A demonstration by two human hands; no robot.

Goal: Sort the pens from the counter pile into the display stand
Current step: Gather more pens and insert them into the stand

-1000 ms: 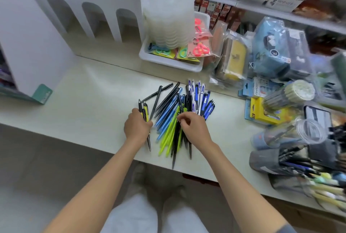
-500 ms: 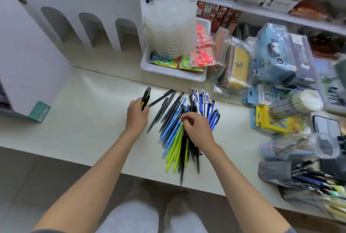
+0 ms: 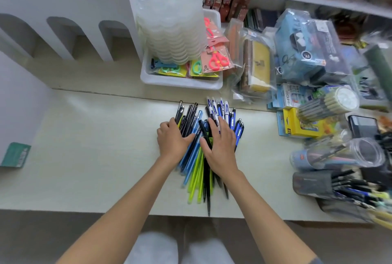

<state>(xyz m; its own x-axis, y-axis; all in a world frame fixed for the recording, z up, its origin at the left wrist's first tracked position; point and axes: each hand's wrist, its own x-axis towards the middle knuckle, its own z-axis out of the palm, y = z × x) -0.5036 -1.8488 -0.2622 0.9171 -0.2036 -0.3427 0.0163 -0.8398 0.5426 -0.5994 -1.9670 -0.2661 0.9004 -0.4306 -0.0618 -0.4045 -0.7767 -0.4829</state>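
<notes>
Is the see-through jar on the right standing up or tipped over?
Tipped over. The clear jar lies on its side, its round mouth facing sideways.

Pen pile [image 3: 194, 170] mid hidden under L hand [image 3: 172, 141] & R hand [image 3: 220, 147]; rt-edge pens [image 3: 360, 191] blurred.

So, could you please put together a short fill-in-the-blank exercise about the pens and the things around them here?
1. The left hand and right hand both touch the pen pile, which lies on the ____.
2. The pen whose tip reaches nearest the person is ____.
3. The yellow box lies to the pile's ____.
4. The scissors packs sit in a tray coloured ____.

Missing words: counter; black; right; white.
</notes>
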